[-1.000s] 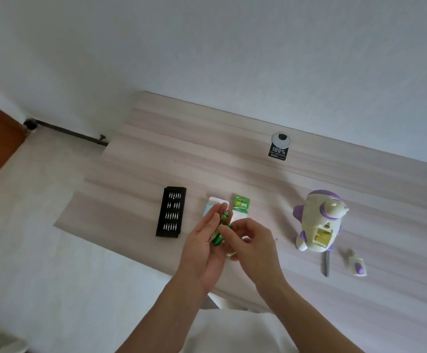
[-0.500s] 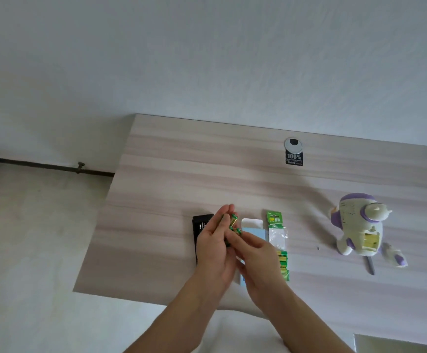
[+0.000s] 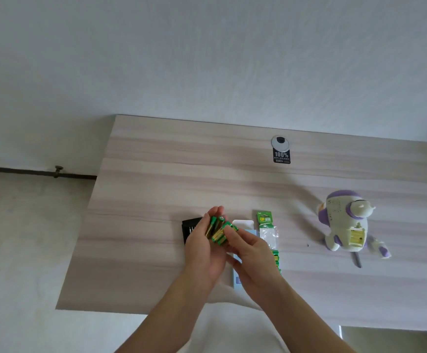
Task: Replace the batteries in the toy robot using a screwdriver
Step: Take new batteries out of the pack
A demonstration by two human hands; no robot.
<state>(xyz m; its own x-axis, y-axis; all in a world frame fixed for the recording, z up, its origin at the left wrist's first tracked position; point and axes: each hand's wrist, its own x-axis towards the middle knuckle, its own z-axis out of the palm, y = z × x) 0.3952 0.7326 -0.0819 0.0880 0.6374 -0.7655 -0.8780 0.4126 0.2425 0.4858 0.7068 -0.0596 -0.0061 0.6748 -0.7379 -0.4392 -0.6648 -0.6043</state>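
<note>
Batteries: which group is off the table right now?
The green-and-gold batteries held in the left hand, one pinched by the right hand. The other row lies on the table by the green pack.

Our left hand [image 3: 203, 253]: holds green-and-gold batteries [image 3: 216, 231].
Our right hand [image 3: 254, 258]: pinches one of them.
Toy robot [image 3: 344, 222]: toward the table's [image 3: 156, 200] right edge.
</note>
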